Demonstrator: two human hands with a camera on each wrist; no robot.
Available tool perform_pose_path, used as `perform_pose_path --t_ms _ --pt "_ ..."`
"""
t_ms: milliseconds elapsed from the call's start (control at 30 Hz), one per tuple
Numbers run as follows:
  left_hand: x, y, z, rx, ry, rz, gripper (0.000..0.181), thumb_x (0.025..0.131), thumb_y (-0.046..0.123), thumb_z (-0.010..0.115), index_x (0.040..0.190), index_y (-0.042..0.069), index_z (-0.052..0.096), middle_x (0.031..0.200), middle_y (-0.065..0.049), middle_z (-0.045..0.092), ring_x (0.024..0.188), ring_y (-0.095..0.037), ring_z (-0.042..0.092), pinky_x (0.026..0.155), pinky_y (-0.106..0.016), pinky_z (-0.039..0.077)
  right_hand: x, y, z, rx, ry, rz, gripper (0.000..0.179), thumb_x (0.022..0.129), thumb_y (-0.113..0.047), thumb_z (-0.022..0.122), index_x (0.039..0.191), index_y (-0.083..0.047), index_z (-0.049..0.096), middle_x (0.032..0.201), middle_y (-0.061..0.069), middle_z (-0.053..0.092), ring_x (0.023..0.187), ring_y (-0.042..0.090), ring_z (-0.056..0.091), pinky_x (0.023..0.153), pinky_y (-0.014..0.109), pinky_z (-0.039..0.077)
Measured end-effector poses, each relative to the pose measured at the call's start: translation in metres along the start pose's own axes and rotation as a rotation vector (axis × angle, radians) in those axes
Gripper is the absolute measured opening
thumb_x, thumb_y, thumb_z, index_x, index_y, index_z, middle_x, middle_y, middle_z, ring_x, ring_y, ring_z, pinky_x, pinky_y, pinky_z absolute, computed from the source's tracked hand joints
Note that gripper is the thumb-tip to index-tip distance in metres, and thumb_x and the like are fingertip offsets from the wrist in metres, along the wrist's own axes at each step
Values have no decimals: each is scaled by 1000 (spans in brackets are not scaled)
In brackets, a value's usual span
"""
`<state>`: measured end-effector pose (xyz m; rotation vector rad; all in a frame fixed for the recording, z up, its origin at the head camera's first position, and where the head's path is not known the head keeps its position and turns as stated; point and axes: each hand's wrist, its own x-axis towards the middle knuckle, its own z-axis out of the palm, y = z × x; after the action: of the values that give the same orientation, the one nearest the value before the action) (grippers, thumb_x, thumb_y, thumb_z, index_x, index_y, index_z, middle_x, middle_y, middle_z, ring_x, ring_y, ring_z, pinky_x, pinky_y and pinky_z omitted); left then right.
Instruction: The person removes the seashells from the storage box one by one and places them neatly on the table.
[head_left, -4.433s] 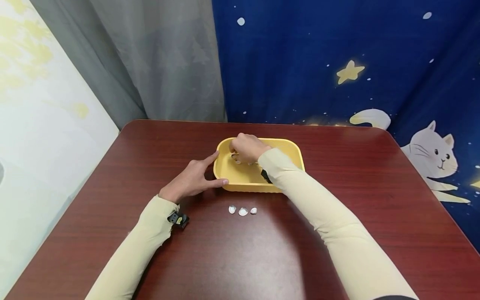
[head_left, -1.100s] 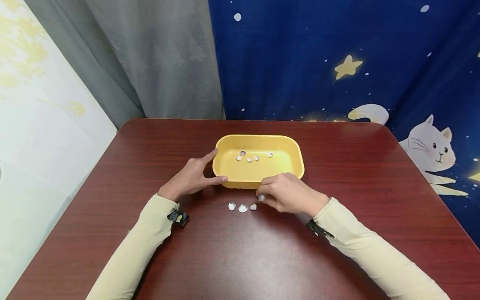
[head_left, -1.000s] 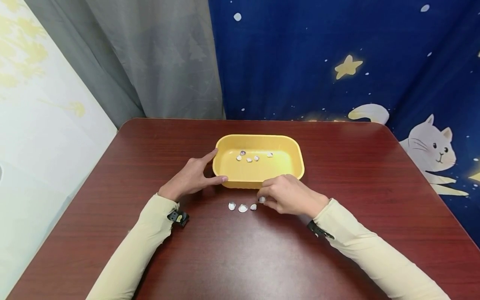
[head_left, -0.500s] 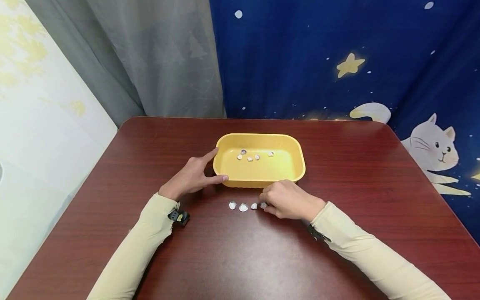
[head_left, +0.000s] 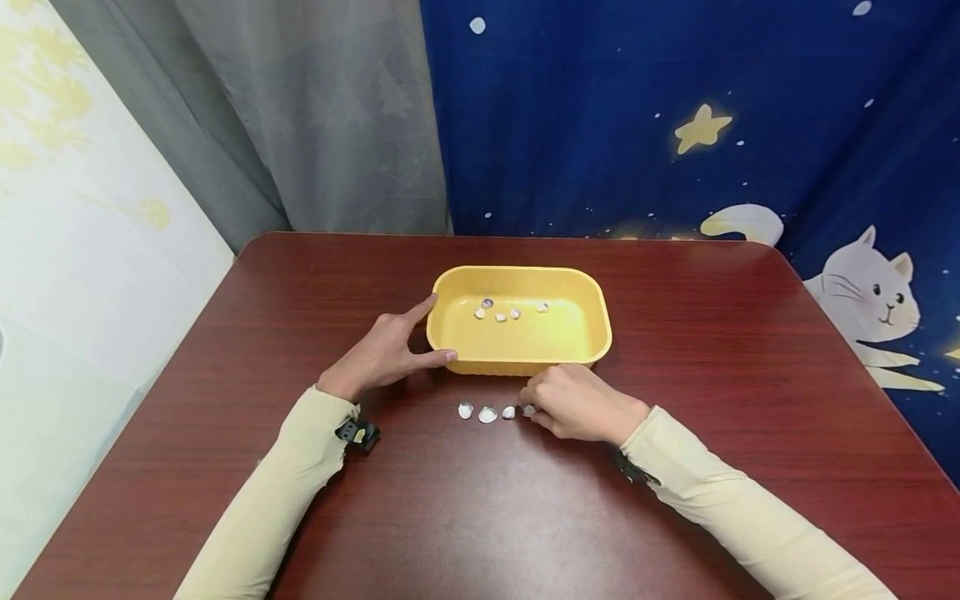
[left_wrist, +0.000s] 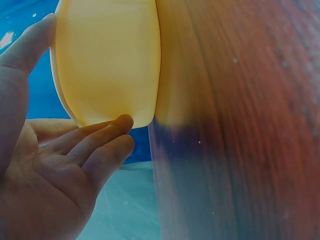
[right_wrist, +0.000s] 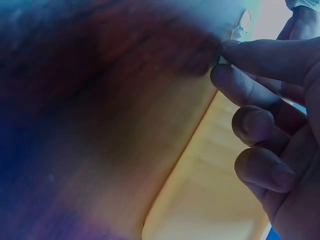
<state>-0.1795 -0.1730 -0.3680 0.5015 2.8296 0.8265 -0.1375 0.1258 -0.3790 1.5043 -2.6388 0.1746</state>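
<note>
The right hand pinched a shell at the row's end on the surface; the left hand, fingers straight, steadied the tray. Releasing cleanly seemed next.

One yellow tray sat on the one dark red table. Inside the tray lay five small shells, clustered toward its far side. On the table just near of the tray there was a row of four shells, the rightmost of them at the fingertips of the right hand. That made nine shells in all. Two hands were in sight, the left hand being the other.
</note>
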Motion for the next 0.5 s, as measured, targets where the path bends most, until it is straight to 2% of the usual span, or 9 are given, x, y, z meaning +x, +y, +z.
perform_pose_path --t_ms 500 --pt "0 1 -1 0 0 1 105 83 67 70 162 16 22 157 -14 45 133 -27 53 110 -48 46 1 1 0 47 -9 10 8 81 -14 80 83 -20 74 74 -10 69 67 2 59 60 26 50"
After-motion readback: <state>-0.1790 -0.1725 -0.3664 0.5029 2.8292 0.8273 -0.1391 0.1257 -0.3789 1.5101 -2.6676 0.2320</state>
